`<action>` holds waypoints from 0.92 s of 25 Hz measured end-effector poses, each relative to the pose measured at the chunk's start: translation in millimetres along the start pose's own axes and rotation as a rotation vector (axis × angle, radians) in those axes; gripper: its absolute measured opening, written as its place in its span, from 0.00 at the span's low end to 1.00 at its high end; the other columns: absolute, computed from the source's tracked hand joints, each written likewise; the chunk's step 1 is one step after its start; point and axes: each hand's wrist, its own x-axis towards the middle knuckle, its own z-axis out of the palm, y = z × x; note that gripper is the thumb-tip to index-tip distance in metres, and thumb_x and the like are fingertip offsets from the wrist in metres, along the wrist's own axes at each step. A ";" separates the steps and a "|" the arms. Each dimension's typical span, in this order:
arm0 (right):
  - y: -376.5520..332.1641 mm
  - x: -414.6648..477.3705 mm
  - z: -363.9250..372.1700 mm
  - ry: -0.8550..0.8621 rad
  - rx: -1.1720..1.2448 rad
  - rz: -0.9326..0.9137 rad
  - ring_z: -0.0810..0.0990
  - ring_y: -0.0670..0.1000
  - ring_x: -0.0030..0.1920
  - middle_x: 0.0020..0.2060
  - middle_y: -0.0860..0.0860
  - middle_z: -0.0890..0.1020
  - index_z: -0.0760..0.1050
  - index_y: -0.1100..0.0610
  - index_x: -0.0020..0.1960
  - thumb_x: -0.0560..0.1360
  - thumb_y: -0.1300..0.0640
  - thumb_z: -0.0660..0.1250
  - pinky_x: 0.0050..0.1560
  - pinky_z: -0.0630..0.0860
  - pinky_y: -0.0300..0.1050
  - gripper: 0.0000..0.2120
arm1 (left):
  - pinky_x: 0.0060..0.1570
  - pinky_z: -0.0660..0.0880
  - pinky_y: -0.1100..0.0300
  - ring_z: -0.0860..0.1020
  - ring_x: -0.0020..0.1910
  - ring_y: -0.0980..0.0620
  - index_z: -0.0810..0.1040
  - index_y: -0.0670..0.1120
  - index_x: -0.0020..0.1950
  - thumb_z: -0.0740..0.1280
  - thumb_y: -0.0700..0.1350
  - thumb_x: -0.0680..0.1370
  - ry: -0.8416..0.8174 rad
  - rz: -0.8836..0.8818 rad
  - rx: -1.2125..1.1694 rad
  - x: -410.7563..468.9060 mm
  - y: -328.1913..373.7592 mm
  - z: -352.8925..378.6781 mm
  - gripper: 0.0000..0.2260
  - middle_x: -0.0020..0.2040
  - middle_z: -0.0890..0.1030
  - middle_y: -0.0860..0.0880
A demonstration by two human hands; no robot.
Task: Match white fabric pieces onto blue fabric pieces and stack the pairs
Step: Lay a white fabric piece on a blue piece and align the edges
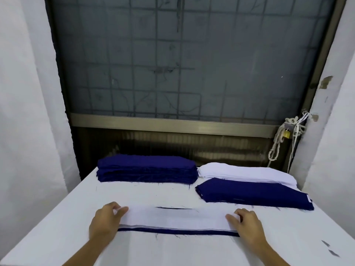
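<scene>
Your left hand (106, 220) and right hand (247, 222), lower centre: fingers curled on ends of white piece (176, 217), seemingly pinching (blurred). Blue piece (178, 231) edge showing beneath.

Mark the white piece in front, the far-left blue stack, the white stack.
white piece (176, 217): head view, middle of its top face.
far-left blue stack (148, 163): head view, centre of top layer.
white stack (245, 170): head view, middle of top sheet.

A white fabric piece (176, 217) lies flat on a blue fabric piece (172, 231); blue stack (147, 167) and white stack (245, 172) sit behind.
</scene>
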 end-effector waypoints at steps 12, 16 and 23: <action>2.3 -8.1 6.6 0.087 -0.098 -0.039 0.71 0.42 0.45 0.32 0.42 0.78 0.72 0.44 0.40 0.73 0.55 0.66 0.42 0.72 0.45 0.07 | 0.33 0.70 0.58 0.76 0.36 0.55 0.76 0.53 0.43 0.68 0.59 0.79 0.111 0.025 0.022 -3.7 -14.0 8.7 0.11 0.37 0.79 0.55; 3.4 -7.9 5.4 0.098 -0.093 -0.037 0.72 0.44 0.45 0.32 0.44 0.78 0.73 0.46 0.44 0.75 0.59 0.66 0.41 0.72 0.44 0.08 | 0.36 0.71 0.57 0.76 0.40 0.54 0.77 0.54 0.47 0.69 0.57 0.79 0.100 0.039 -0.026 -2.4 -16.3 7.1 0.08 0.42 0.81 0.54; 6.3 -6.1 6.1 0.109 -0.119 -0.062 0.73 0.45 0.46 0.36 0.43 0.78 0.75 0.48 0.45 0.74 0.65 0.65 0.40 0.70 0.41 0.11 | 0.42 0.72 0.56 0.77 0.45 0.50 0.76 0.52 0.52 0.69 0.49 0.80 0.101 0.029 -0.044 -3.0 -17.2 7.8 0.04 0.47 0.79 0.51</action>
